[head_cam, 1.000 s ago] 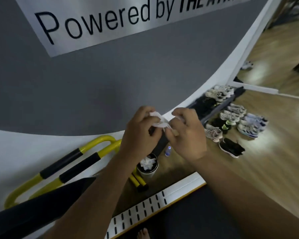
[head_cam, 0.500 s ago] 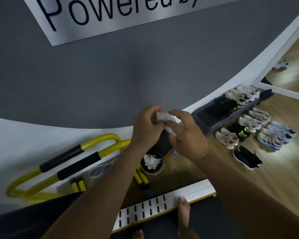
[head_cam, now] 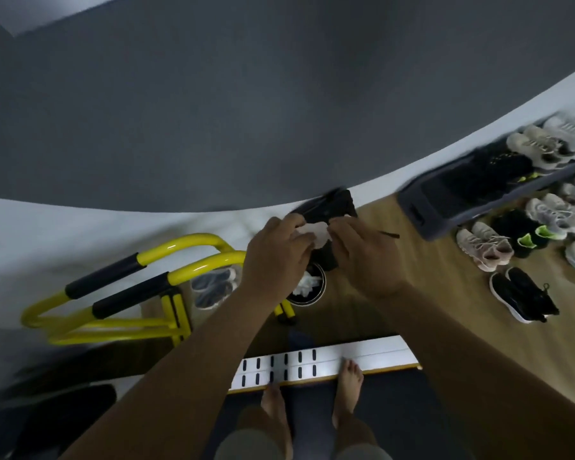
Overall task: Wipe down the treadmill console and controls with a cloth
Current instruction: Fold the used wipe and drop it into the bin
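Observation:
A small crumpled white cloth (head_cam: pixel 314 233) is pinched between my left hand (head_cam: pixel 278 257) and my right hand (head_cam: pixel 365 257), held in front of me at mid-frame. Just beyond and under the fingers is a blurred black object (head_cam: pixel 329 207), too smeared to identify. I stand barefoot on the dark treadmill belt (head_cam: pixel 312 416), with the white vented front cover (head_cam: pixel 372 355) past my toes. No console or controls are visible.
A yellow handrail frame with black grips (head_cam: pixel 120 290) lies at the left. A round black container holding white tissue (head_cam: pixel 307 287) sits on the wooden floor under my hands. Several shoes (head_cam: pixel 525 234) and a dark rack (head_cam: pixel 445 197) are at the right, against the grey-and-white wall.
The view has tilted downward, so the wall sign has left the frame and both feet now show. My hands stay together on the white cloth, a little lower in view.

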A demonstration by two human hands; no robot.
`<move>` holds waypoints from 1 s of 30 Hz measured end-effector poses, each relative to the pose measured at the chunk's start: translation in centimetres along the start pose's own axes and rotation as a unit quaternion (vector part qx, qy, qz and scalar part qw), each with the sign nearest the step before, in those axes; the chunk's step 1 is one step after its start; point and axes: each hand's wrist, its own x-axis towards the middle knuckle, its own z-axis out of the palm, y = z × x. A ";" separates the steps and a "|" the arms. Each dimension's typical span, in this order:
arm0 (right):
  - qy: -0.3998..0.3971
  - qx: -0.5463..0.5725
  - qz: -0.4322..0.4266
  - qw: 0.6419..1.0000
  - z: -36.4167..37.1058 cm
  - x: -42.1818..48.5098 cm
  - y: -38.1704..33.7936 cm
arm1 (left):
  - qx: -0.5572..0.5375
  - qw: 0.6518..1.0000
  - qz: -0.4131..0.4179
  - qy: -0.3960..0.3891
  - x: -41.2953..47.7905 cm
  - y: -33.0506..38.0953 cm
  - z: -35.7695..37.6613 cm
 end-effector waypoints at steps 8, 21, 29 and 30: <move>-0.093 0.048 0.019 0.994 10.0 -3.1 3.7 | 0.030 0.999 -0.017 -0.017 -2.0 -5.8 9.9; -0.286 0.043 0.120 0.950 32.3 -12.4 10.4 | -0.114 0.963 -0.164 -0.183 -8.9 -16.4 31.5; -0.322 0.003 0.130 0.938 44.5 -17.1 14.4 | -0.179 0.922 -0.253 -0.231 -13.4 -21.5 45.0; -0.335 -0.005 0.137 0.932 46.2 -17.7 15.3 | -0.192 0.911 -0.268 -0.250 -13.6 -22.1 46.6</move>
